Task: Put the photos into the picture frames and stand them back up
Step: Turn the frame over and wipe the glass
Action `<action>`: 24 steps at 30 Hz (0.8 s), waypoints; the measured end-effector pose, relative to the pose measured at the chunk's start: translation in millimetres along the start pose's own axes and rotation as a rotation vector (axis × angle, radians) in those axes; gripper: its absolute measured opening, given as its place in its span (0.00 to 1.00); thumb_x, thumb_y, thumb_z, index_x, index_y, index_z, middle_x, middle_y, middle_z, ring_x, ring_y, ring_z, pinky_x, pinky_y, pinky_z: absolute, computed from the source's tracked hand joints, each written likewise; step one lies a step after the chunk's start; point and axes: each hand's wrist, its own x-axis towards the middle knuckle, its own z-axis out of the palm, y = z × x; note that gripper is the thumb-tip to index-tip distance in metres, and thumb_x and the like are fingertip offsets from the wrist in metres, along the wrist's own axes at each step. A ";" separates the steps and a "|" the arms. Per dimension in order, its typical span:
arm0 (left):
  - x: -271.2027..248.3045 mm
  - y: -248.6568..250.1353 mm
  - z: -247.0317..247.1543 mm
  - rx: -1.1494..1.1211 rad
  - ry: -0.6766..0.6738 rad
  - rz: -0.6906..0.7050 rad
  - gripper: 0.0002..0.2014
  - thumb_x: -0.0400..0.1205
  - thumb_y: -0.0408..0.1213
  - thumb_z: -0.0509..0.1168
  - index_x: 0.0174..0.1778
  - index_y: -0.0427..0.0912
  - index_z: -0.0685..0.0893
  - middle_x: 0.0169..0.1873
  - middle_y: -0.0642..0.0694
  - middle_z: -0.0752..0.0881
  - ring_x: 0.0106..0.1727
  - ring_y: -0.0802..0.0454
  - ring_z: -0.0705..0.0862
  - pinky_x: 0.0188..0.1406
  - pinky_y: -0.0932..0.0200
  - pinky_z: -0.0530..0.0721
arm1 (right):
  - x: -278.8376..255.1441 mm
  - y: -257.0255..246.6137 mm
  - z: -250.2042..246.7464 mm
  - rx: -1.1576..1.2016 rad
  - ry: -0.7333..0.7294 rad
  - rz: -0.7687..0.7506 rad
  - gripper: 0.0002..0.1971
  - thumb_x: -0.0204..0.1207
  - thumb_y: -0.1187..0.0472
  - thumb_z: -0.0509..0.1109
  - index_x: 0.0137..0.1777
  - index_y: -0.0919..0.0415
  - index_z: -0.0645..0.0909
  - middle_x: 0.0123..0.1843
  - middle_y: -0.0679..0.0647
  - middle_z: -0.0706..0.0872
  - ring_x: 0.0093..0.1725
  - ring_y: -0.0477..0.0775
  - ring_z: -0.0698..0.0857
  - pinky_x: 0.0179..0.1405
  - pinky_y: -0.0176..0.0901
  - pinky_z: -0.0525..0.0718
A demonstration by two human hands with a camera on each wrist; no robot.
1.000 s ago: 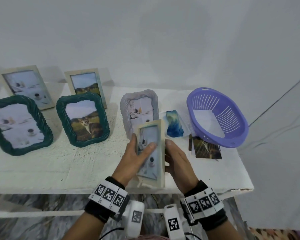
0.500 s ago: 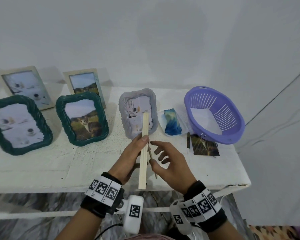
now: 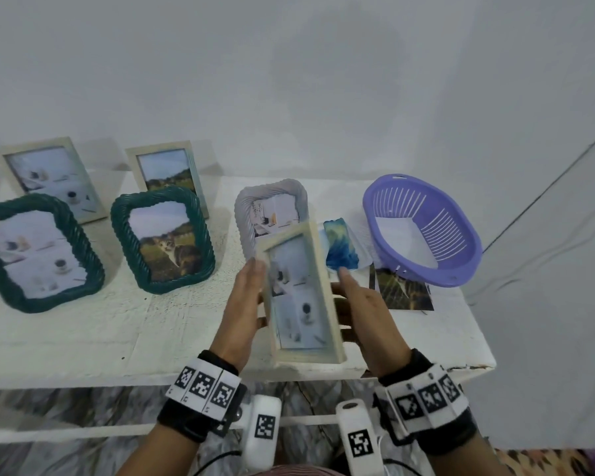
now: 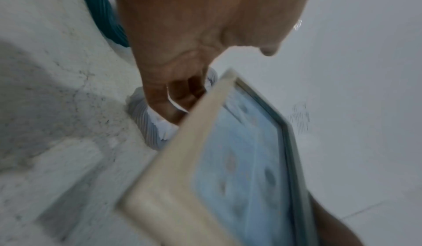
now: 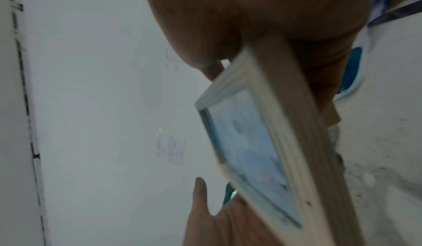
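Note:
A cream wooden picture frame [image 3: 301,297] with a pale photo of cups behind its glass is held above the table's front edge, glass side up toward me. My left hand [image 3: 246,304] grips its left edge, fingers curled behind it. My right hand [image 3: 361,307] holds its right edge, thumb up along the side. The same frame [image 4: 239,168] fills the left wrist view and shows again as the frame [image 5: 269,141] in the right wrist view. A loose cat photo [image 3: 402,290] lies flat by the basket. A blue-green photo [image 3: 340,249] lies beyond the frame.
Standing on the white table [image 3: 117,324]: a grey ribbed frame [image 3: 272,207], two green twisted frames [image 3: 162,238] [image 3: 35,252], two cream frames [image 3: 54,176] [image 3: 167,173] against the wall. A purple basket [image 3: 423,228] sits at the right.
The cream frame was edge-on to me half a second ago with the right hand off it; now it is turned glass side up and both hands hold it.

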 end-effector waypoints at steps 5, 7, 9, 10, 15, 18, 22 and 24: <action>2.4 22.6 -6.6 -0.066 -0.061 -0.116 0.40 0.81 0.71 0.40 0.58 0.46 0.89 0.53 0.33 0.90 0.52 0.39 0.89 0.55 0.39 0.85 | 11.8 6.7 -14.3 0.166 -0.034 0.033 0.24 0.81 0.35 0.55 0.57 0.45 0.89 0.60 0.58 0.89 0.61 0.60 0.87 0.68 0.64 0.78; 2.4 32.1 -7.2 -0.044 -0.126 -0.156 0.44 0.78 0.74 0.39 0.55 0.47 0.91 0.56 0.31 0.89 0.59 0.33 0.87 0.62 0.30 0.80 | 14.2 8.5 -16.7 0.158 -0.072 0.023 0.25 0.80 0.33 0.56 0.58 0.45 0.88 0.62 0.60 0.88 0.63 0.62 0.85 0.69 0.66 0.77; 4.2 41.9 -5.8 -0.017 -0.196 -0.168 0.44 0.76 0.75 0.37 0.53 0.51 0.93 0.56 0.34 0.90 0.60 0.34 0.87 0.63 0.29 0.79 | 15.9 8.0 -20.3 0.153 -0.126 -0.002 0.26 0.79 0.33 0.56 0.59 0.46 0.88 0.63 0.61 0.87 0.64 0.64 0.85 0.70 0.66 0.76; 5.4 48.2 -4.6 -0.002 -0.226 -0.165 0.43 0.76 0.75 0.37 0.51 0.53 0.93 0.55 0.36 0.90 0.58 0.36 0.88 0.60 0.32 0.81 | 17.6 5.8 -22.2 0.155 -0.137 -0.015 0.25 0.80 0.34 0.55 0.60 0.47 0.88 0.63 0.60 0.87 0.64 0.63 0.85 0.70 0.65 0.76; 19.5 86.6 -2.0 0.087 -0.268 -0.040 0.40 0.80 0.70 0.39 0.45 0.48 0.93 0.39 0.39 0.91 0.37 0.43 0.88 0.33 0.52 0.84 | 31.7 -29.9 -32.2 0.109 -0.129 -0.192 0.24 0.86 0.46 0.51 0.69 0.60 0.79 0.63 0.62 0.87 0.63 0.64 0.85 0.65 0.62 0.80; 38.1 123.5 1.6 0.150 -0.243 0.077 0.33 0.82 0.66 0.42 0.46 0.52 0.90 0.30 0.44 0.87 0.31 0.47 0.84 0.31 0.53 0.79 | 50.4 -69.1 -37.7 -0.046 -0.051 -0.380 0.18 0.88 0.54 0.54 0.59 0.64 0.80 0.51 0.69 0.86 0.52 0.72 0.86 0.50 0.69 0.83; 72.8 183.4 11.2 0.240 -0.223 0.176 0.33 0.86 0.62 0.40 0.48 0.43 0.85 0.29 0.48 0.88 0.30 0.52 0.85 0.34 0.52 0.79 | 82.4 -137.9 -38.7 -0.118 0.003 -0.645 0.12 0.87 0.67 0.54 0.56 0.58 0.79 0.38 0.52 0.84 0.41 0.53 0.84 0.34 0.49 0.83; 92.1 213.1 16.5 0.249 -0.211 0.216 0.33 0.86 0.61 0.40 0.47 0.42 0.85 0.32 0.45 0.89 0.31 0.49 0.86 0.33 0.51 0.82 | 105.9 -168.5 -38.9 -0.180 0.025 -0.748 0.10 0.87 0.66 0.56 0.56 0.60 0.79 0.41 0.49 0.85 0.41 0.48 0.86 0.31 0.42 0.84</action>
